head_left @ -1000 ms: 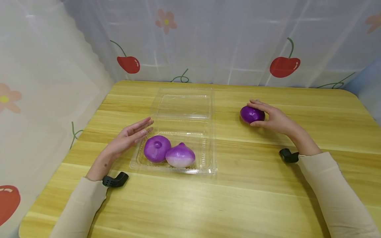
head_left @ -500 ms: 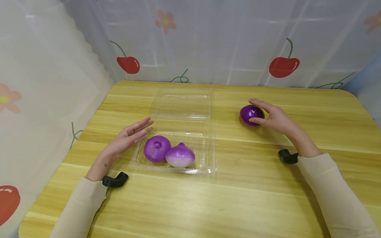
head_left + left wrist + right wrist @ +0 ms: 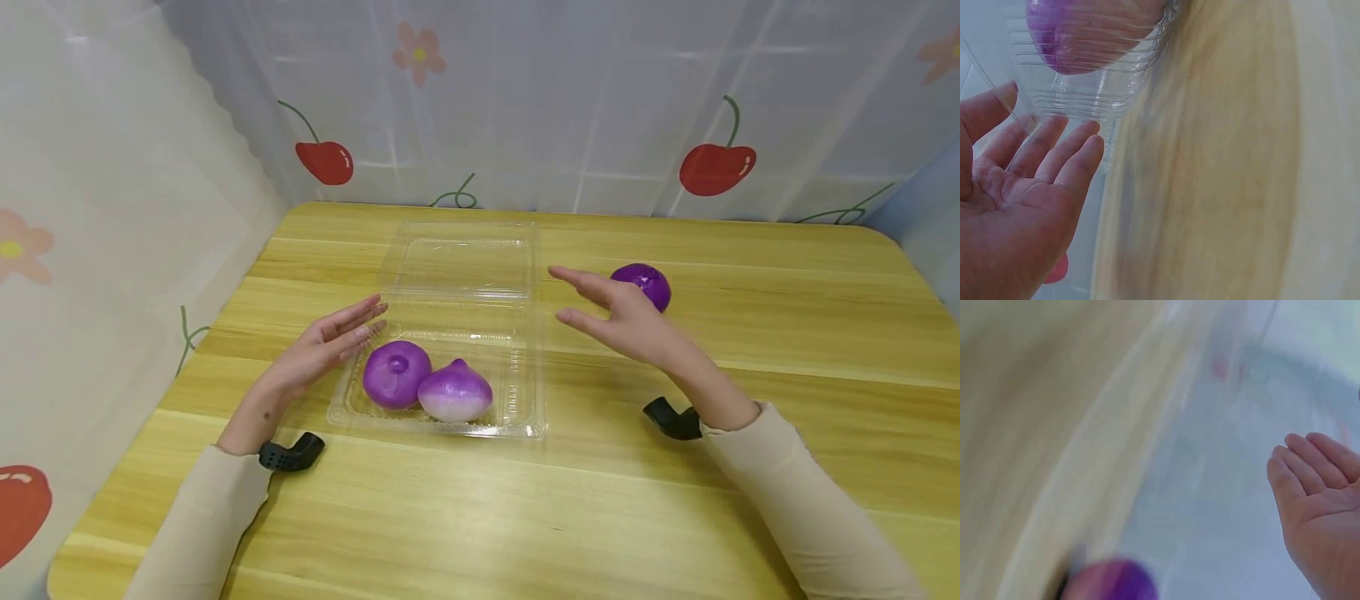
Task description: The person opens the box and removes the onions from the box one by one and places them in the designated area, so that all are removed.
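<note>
A clear plastic clamshell box (image 3: 517, 367) lies on the table with its lid (image 3: 465, 260) folded back. Two purple onions sit side by side in its near left part: a darker one (image 3: 396, 375) and a purple-and-white one (image 3: 455, 396). At the box's left side is my left hand (image 3: 318, 346), fingers extended and holding nothing; in the left wrist view its fingertips reach the clear wall. My right hand (image 3: 626, 321) hovers right of the box, fingers straight, nothing in it. Behind it a third, deep purple onion (image 3: 651, 282) rests on the table, partly hidden by the hand.
The wooden table (image 3: 450, 517) reaches back to a pale curtain (image 3: 525, 108) printed with cherries and flowers. More curtain (image 3: 97, 167) hangs along the left side. Each wrist wears a black camera mount, such as the left one (image 3: 291, 453).
My right hand has let go of the deep purple onion and moved left toward the box. That onion now lies slightly right of where it was. The left hand stays put.
</note>
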Demonstrator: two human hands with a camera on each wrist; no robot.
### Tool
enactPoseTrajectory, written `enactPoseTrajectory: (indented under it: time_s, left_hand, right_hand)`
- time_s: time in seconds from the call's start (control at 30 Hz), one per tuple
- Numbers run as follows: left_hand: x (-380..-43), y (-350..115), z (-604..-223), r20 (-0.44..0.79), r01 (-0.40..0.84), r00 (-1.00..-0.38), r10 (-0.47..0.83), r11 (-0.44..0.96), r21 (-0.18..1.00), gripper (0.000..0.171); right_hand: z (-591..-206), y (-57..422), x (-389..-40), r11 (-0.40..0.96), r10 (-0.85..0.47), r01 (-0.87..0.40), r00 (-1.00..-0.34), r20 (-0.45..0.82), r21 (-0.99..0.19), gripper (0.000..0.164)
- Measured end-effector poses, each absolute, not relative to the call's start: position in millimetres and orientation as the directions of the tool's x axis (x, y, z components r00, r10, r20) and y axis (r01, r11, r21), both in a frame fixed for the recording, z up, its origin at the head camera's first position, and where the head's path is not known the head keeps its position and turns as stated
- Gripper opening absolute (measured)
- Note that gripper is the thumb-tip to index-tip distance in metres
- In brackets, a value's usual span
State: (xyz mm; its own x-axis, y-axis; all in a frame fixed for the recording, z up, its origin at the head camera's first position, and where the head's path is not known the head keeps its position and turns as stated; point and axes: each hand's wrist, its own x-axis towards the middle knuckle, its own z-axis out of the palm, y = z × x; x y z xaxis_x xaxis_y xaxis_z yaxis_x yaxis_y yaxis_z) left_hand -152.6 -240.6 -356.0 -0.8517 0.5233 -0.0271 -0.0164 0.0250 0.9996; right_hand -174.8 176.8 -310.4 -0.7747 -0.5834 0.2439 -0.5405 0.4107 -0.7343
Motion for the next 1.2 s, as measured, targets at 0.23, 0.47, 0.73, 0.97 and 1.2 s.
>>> enactPoseTrajectory:
  time_s: [0.23,0.47,0.73,0.97,1.2]
  left_hand:
    - [-154,-239,-356,-0.028,-0.022,-0.849,0.527,0.018,1.000,0.055]
    - [-154,-239,-357,-0.028,-0.018,-0.848,0.529,0.025,1.000,0.056]
    - [-153,-239,-357,-0.026,-0.014,-0.848,0.530,0.026,1.000,0.055]
    - [-154,-239,-356,-0.025,-0.012,-0.851,0.525,0.029,1.000,0.053]
    - [-154,-241,-357,-0.024,-0.010,-0.851,0.525,0.030,0.999,0.053]
  right_hand:
    - [-313,134,-159,0.271,-0.688,-0.470,-0.705,0.173,-0.840,0.053]
    - [-317,102,-148,0.264,-0.758,-0.451,-0.644,0.105,-0.853,0.061]
    - [-321,84,-139,0.333,-0.810,-0.522,-0.584,0.045,-0.786,0.069]
    - [-323,80,-136,0.393,-0.812,-0.556,-0.584,0.008,-0.733,0.079]
    - [-324,76,-136,0.419,-0.827,-0.591,-0.561,-0.021,-0.689,0.086]
